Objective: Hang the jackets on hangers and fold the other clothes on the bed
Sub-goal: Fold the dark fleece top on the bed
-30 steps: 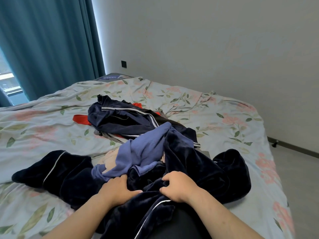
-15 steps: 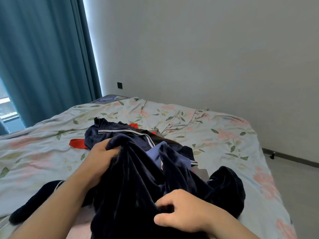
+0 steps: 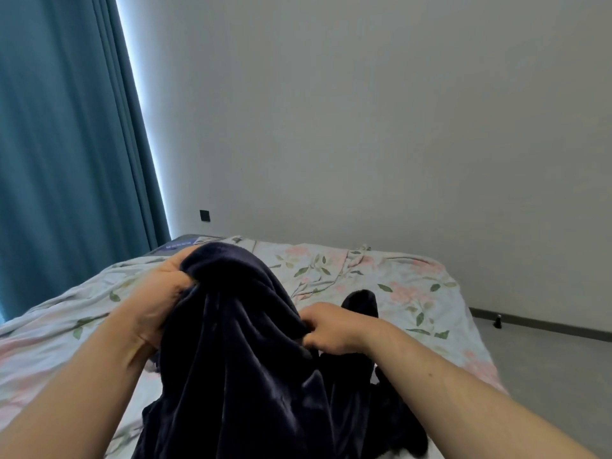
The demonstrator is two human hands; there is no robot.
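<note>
A dark navy velvet garment (image 3: 245,352) hangs lifted above the bed (image 3: 414,279), filling the lower middle of the view. My left hand (image 3: 159,293) grips its top edge at the upper left. My right hand (image 3: 328,329) pinches a fold of the same fabric lower down on the right. The garment's lower part drapes down toward me and a dark end (image 3: 361,303) of it lies on the bed behind my right hand. The other clothes on the bed are hidden behind the raised fabric.
The bed has a floral sheet and reaches to the back wall. Teal curtains (image 3: 66,144) hang at the left. Grey floor (image 3: 556,369) runs along the bed's right side, with a small dark object (image 3: 497,323) by the baseboard.
Both hands have raised the navy garment higher off the bed. The view has tilted upward, and the pile of other clothes is now covered from sight.
</note>
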